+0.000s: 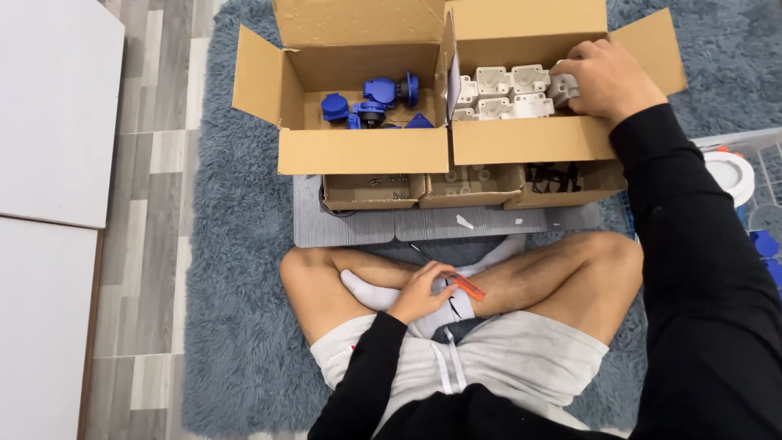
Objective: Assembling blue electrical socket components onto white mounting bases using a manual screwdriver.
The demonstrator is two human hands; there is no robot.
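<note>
We reach with our right hand (607,80) into the right cardboard box (529,138), and its fingers curl around a white plastic housing (564,88) at the far right corner of that box; the fingertips are hidden behind the part, so we cannot tell how firmly they close. More white housings (505,91) lie beside it in two rows on the bottom of the same box, close to each other.

Our left hand (419,292) rests on the crossed legs, near the white sock (383,295), and pinches an orange-handled tool (467,286) between thumb and fingers; the tool points to the right over the shin.

The left cardboard box (358,151) stands touching the right one and holds blue plastic sockets (375,102) near its back wall. In front of both boxes, three small open cartons (468,191) stand in a row on a grey mat (350,228). All of this is on a shaggy grey-blue rug (236,269). White boards (53,114) lie on the floor at the left edge.
</note>
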